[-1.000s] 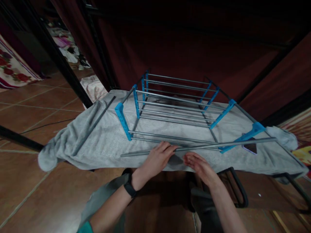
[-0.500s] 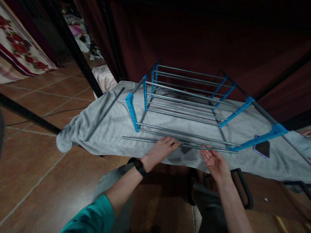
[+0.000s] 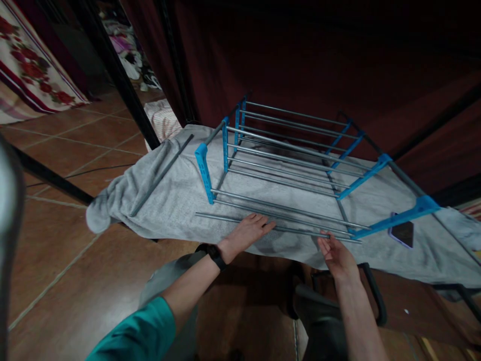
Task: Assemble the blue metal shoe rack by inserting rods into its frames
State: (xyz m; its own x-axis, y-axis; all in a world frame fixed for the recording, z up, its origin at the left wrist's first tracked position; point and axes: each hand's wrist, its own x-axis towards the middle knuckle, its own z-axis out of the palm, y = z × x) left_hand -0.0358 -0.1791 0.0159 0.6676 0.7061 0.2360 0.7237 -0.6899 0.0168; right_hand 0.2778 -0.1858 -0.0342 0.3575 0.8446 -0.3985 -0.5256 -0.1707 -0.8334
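A rack (image 3: 278,207) with blue plastic brackets and thin metal tubes lies on its side on a grey blanket. Along its near side is a loose metal rod (image 3: 300,231), possibly with a second one beside it. My left hand (image 3: 250,231), palm down, is closed over the rod near its middle; part of the rod is hidden under it. Toward the right end, the fingers of my right hand (image 3: 338,256) pinch the rod, palm turned up. A separate grey tube (image 3: 162,175) rests on the blanket to the left.
The grey blanket (image 3: 180,190) covers a narrow raised surface. A phone (image 3: 402,231) lies beside the rack's right bracket. Dark frame posts (image 3: 124,85) stand at left, with a dark red curtain (image 3: 300,60) behind. A black curved bar (image 3: 374,296) is below the right edge.
My right hand has shifted slightly right and its fingers have closed on the rod. The rod has slid a little to the right relative to the rack. My left hand stays over it.
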